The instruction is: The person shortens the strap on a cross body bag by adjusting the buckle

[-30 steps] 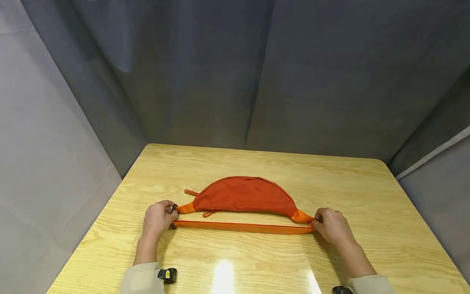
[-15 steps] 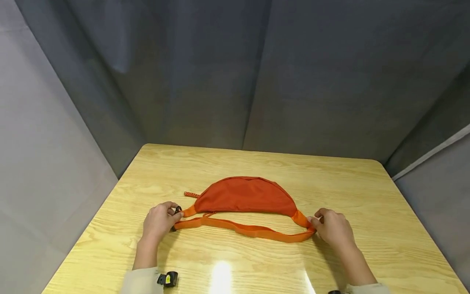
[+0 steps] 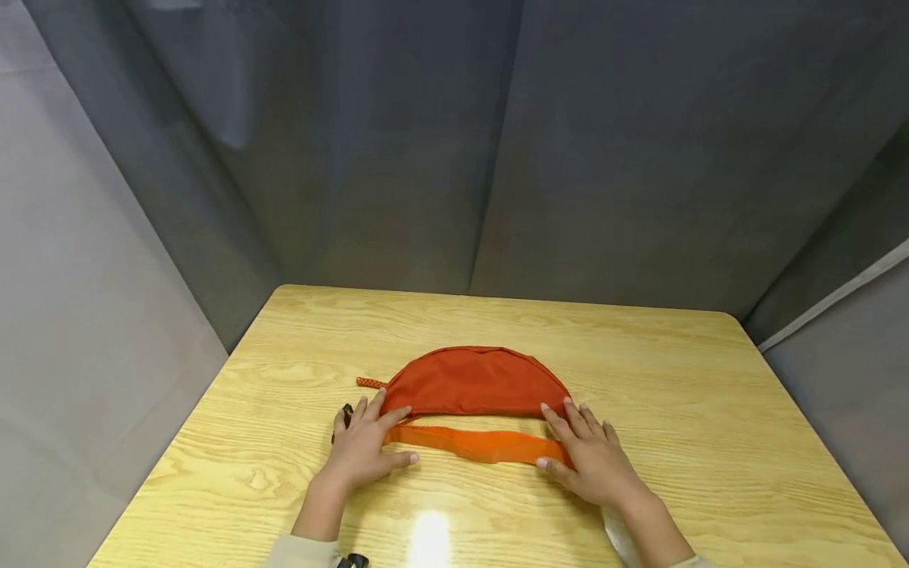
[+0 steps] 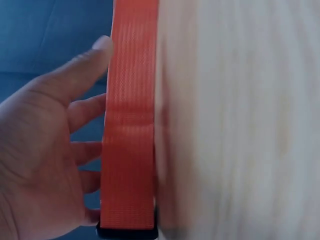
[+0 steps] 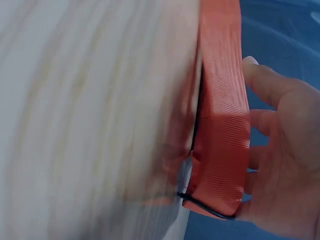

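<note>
A red waist bag (image 3: pixel 476 383) lies on the table, its curved edge toward the back. Its orange strap (image 3: pixel 476 444) runs along the near side and fills the middle of the left wrist view. My left hand (image 3: pixel 360 448) is spread over the bag's left end, covering part of the strap. A black buckle (image 3: pixel 347 414) shows beside its fingers. Over the right end is my right hand (image 3: pixel 595 461), fingers spread, covering that end of the strap. In the right wrist view the strap (image 5: pixel 222 120) bends back in a loop near a thin black cord (image 5: pixel 206 205).
A patterned zipper pull (image 3: pixel 371 383) sticks out at the bag's left. The wooden table (image 3: pixel 675 371) has rounded far corners. Dark grey curtains (image 3: pixel 355 158) hang behind it, with a paler sheet (image 3: pixel 92 237) at the left.
Both hands have let go of the strap ends, moved inward and spread their fingers over the bag's two ends. The strap went from taut to slack and lies closer to the bag.
</note>
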{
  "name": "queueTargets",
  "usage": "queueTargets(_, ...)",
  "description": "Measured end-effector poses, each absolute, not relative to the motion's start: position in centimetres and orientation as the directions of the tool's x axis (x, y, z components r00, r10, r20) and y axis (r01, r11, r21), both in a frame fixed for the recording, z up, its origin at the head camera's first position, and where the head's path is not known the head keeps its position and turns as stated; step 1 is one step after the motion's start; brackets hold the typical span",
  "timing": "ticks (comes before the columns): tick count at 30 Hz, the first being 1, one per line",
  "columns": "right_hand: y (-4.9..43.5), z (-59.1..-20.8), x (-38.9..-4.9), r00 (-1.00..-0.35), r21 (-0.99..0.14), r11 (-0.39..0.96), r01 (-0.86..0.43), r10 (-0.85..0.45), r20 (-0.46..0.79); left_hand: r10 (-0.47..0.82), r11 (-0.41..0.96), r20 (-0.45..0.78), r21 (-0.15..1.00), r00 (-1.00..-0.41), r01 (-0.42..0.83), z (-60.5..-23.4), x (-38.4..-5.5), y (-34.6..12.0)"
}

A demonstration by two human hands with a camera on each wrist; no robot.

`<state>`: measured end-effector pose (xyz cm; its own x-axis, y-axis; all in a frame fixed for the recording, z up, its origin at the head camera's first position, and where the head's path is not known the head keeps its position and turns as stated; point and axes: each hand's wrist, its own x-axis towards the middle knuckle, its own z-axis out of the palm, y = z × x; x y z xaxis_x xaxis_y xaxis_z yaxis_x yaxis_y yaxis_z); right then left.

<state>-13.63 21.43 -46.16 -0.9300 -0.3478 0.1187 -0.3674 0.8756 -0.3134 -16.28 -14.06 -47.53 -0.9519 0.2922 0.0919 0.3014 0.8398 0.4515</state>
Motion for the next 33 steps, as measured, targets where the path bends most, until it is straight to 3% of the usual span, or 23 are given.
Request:
queueTargets(6,21.7,-46.7,-14.4,-0.949,-0.267,0.914,-0.305,-0.314,0.008,0.317,0.858,0.101,0.392,-0.943,0.331,-48.0,-16.2,-13.2)
queueTargets(12,22.1,-46.8,-15.0,-0.948,-0.262,0.917,-0.301,-0.317,-0.02,0.313,0.852,0.092,0.413,-0.945,0.322,-47.8,-16.7,-12.8)
queueTargets(33,25.7,-48.1,-23.1,-0.96,-0.345,0.91,-0.23,-0.269,-0.071,0.336,0.859,0.015,0.406,-0.942,0.312,-48.3,-25.9,-9.9)
